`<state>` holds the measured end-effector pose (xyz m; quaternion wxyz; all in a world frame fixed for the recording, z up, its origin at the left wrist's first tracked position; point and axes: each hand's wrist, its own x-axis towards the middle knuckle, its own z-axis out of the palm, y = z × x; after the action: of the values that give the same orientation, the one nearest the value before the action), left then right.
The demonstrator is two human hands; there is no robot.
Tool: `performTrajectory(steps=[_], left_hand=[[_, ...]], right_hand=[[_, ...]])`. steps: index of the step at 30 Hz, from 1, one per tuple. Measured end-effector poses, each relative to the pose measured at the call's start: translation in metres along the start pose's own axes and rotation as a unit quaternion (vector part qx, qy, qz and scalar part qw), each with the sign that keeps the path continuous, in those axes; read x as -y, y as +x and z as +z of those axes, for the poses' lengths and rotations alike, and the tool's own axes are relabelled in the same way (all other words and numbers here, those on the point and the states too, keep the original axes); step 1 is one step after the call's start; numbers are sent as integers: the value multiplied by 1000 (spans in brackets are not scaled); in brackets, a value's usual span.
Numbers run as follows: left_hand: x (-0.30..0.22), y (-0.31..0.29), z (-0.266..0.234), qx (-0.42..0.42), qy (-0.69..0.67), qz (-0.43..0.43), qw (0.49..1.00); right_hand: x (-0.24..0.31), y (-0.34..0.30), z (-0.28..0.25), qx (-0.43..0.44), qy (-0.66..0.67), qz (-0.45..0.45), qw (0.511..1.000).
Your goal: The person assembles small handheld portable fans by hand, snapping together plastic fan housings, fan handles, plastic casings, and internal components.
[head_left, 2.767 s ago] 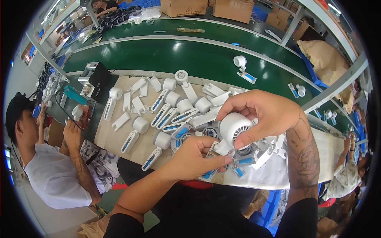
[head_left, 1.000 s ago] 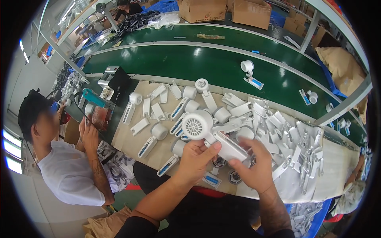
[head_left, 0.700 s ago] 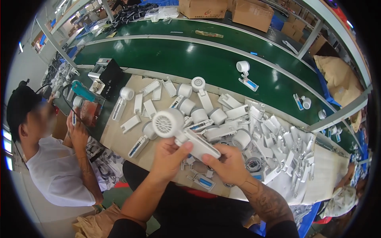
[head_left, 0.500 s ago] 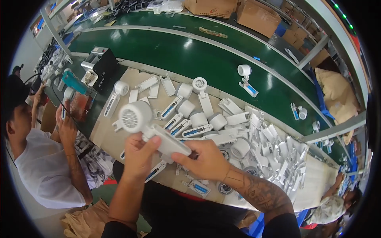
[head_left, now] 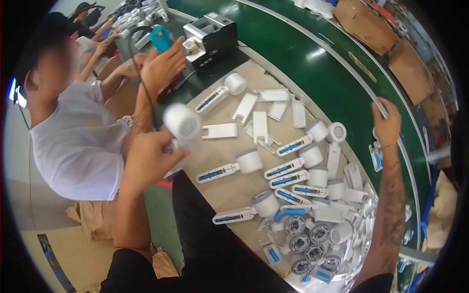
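Note:
In my left hand (head_left: pixel 146 161) is a white handheld fan (head_left: pixel 182 122), its round grilled head above my closed fingers and blurred by motion; my hand hides most of the handle. My right hand (head_left: pixel 387 119) is stretched far out over the green conveyor belt (head_left: pixel 288 53). Its fingers curl with a gap beside the thumb, where the belt's pale rail shows. Close to that wrist lies another fan with a blue battery (head_left: pixel 376 158), partly covered by the hand. On the table, several opened fans (head_left: pixel 288 168) show blue batteries in their handles.
White handle covers (head_left: pixel 260 126) lie about the tabletop. Round fan heads with exposed insides (head_left: pixel 315 251) crowd the near right. A black machine (head_left: pixel 212 41) stands at the back left. A co-worker in a white shirt (head_left: pixel 80 146) sits close on my left, hands by a teal tool (head_left: pixel 160 38).
My view has swung left. My right hand has let go of the fan and moved out over the belt. My left hand has carried the fan leftward, toward the co-worker.

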<state>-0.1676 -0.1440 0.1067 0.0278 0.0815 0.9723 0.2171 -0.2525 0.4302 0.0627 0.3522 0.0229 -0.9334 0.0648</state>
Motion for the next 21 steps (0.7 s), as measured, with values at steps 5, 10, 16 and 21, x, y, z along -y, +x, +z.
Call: performTrajectory(steps=[5,10,16,21], left_hand=[[18,3,45,45,45,50,997],[16,7,72,36,25,67,997],[-8,5,68,-128,-73,79,986],[-102,-6,68,-26,-400,212,891]], right_hand=[[-147,-78,56,162,46,144,975],[-71,-96,18,149,19,240,959],[22,-79,-110,37,272,250,929],[104,-78,-205,49,444,275,851]])
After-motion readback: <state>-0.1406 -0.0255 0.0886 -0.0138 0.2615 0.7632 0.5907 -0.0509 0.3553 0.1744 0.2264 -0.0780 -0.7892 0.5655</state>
